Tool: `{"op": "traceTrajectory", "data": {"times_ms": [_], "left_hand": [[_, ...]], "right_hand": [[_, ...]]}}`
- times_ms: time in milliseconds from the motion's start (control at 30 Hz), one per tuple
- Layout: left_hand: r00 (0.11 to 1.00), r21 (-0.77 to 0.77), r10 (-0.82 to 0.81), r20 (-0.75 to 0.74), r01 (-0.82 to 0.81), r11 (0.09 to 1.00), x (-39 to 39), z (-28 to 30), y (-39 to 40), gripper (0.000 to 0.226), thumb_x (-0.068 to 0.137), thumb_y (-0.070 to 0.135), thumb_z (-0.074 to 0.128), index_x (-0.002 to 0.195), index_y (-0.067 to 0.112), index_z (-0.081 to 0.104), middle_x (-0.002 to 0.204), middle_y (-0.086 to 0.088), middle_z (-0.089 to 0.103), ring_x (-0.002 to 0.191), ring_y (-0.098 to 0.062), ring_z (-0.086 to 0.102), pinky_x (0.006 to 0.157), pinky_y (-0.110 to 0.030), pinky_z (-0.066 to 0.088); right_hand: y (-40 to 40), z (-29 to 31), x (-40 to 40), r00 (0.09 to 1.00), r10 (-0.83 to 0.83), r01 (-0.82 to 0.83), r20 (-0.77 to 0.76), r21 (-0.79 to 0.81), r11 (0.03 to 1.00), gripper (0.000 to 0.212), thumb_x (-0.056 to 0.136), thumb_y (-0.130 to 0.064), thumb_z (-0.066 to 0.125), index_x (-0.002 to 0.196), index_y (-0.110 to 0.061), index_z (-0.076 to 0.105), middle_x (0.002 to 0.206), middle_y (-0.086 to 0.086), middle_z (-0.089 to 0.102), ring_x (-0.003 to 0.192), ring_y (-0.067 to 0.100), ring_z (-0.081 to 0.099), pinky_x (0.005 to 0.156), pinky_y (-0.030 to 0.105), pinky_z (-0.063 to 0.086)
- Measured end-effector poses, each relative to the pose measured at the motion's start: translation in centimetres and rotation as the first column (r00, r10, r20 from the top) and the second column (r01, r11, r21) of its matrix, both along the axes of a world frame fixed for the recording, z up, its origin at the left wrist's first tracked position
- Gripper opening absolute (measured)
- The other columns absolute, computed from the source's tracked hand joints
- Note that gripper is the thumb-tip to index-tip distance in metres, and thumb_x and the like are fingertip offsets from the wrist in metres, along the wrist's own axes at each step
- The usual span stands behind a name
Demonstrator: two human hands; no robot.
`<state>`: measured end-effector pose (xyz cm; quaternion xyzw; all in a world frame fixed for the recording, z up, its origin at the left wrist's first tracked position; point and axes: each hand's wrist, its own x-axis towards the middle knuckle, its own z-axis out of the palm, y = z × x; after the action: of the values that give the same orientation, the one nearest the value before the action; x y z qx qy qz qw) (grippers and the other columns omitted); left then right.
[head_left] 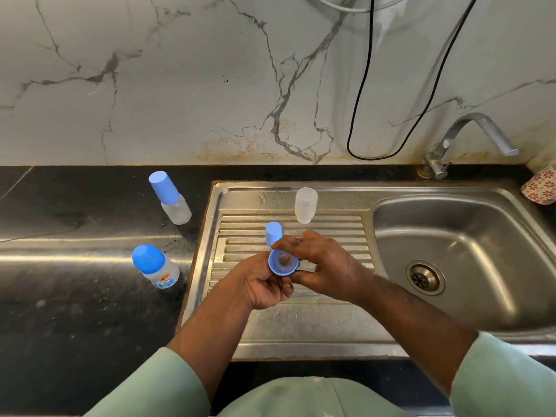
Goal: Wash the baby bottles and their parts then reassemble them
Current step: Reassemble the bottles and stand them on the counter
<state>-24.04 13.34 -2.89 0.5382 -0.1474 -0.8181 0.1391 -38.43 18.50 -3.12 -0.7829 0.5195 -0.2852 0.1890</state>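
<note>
Over the ribbed drainboard (331,230), my left hand (264,284) grips a blue bottle collar ring (281,263) from below, its open side facing me with a teat seen inside. My right hand (325,263) pinches the same ring from the right, fingers curled over its rim. A blue cap (273,231) stands on the drainboard just behind my hands. A clear bottle body (305,204) stands upside down at the back of the drainboard. Two capped bottles stand on the black counter: a tall one (171,197) and a short printed one (155,266).
The steel sink basin (451,236) with its drain (424,277) lies to the right, under a chrome tap (469,136). A floral cup (540,188) sits at the far right edge. A black cable (361,94) hangs on the marble wall.
</note>
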Motion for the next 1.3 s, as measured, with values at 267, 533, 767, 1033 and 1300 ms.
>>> {"op": "traceTrajectory", "data": {"times_ms": [267,533,767,1033,1300], "left_hand": [[0.976,-0.387,0.166,0.142,-0.099,0.917,-0.4,-0.5,0.6,0.019,0.101,0.013,0.053,0.091,0.007,0.068,0.065,-0.005,0.064,0.052,-0.013,0.051,0.047,-0.022,0.039],[0.988,-0.231,0.060,-0.140,-0.092,0.969,0.2,0.8,0.6,0.044,0.088,0.047,0.064,0.097,0.006,0.074,0.076,-0.010,0.068,0.066,-0.018,0.058,0.068,-0.030,0.045],[0.978,-0.115,0.058,-0.202,-0.083,0.990,0.6,0.8,-0.3,0.042,0.074,0.031,0.070,0.107,0.005,0.069,0.083,-0.013,0.068,0.069,-0.021,0.058,0.069,-0.030,0.043],[0.997,-0.151,0.067,-0.034,-0.071,0.986,0.0,1.1,-1.0,0.014,0.095,0.007,0.055,0.089,-0.002,0.064,0.072,-0.014,0.064,0.063,-0.018,0.055,0.061,-0.027,0.047],[0.973,-0.199,0.213,0.088,-0.192,0.961,-1.9,0.1,-0.6,0.010,0.094,0.013,0.063,0.097,0.003,0.062,0.076,-0.010,0.064,0.060,-0.017,0.059,0.055,-0.029,0.050]], "right_hand": [[-0.1,1.3,-0.7,0.940,-0.146,0.036,0.308,0.335,0.941,0.044,0.084,-0.015,0.075,0.125,-0.028,0.062,0.097,-0.028,0.066,0.086,-0.005,0.060,0.079,0.012,0.047],[-1.9,2.7,-0.3,0.875,-0.379,0.300,0.300,0.276,0.913,0.024,0.091,-0.016,0.066,0.114,-0.011,0.071,0.102,0.001,0.070,0.086,0.014,0.066,0.075,0.023,0.058],[-1.6,3.0,-0.4,0.909,-0.331,0.273,0.252,0.238,0.932,0.021,0.084,-0.012,0.073,0.105,-0.012,0.073,0.095,-0.005,0.064,0.075,0.007,0.059,0.065,0.010,0.047],[-1.9,3.5,-0.9,0.997,-0.077,0.078,-0.021,0.072,0.994,0.025,0.088,-0.011,0.069,0.113,-0.009,0.071,0.097,-0.003,0.056,0.083,0.011,0.054,0.072,0.017,0.045],[-2.4,2.5,-1.1,0.986,-0.111,0.124,-0.125,0.098,0.987,0.027,0.094,-0.016,0.063,0.120,-0.012,0.069,0.098,-0.003,0.050,0.087,0.010,0.048,0.072,0.011,0.034]]}}
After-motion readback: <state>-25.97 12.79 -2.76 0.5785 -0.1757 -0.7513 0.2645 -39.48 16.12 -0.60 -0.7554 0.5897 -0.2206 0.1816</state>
